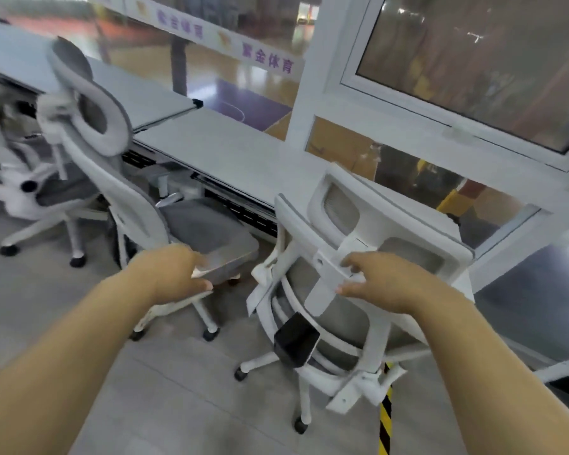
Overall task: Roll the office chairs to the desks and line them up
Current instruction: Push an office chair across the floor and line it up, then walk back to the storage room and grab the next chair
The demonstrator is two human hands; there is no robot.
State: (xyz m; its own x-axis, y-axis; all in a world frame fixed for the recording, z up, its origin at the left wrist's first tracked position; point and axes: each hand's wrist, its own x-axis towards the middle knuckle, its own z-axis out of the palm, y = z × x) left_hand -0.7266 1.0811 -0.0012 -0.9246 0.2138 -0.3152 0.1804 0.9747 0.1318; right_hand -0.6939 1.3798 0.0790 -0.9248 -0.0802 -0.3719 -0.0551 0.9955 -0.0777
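White chair back point(326, 300) clasped in right grip point(388, 284) | left grip point(174, 274) pinching grey armrest point(230, 261) | both arms outstretched

Three chairs stand in a row on the floor point(178, 389), before a line of counters running along the window point(473, 60) wall. The near chair point(358, 231) is rightmost, its back toward the camera and the near counter point(230, 152) beyond it. The middle chair point(138, 205) is just to its left, turned partly sideways, in front of the far counter point(138, 90). The far chair point(20, 192) sits at the left edge. The left hand point(174, 274) is on the middle chair's armrest point(230, 261), and the right hand point(385, 284) is on the near chair's back. A tape strip point(386, 415) lies on the floor beneath the near chair's base.
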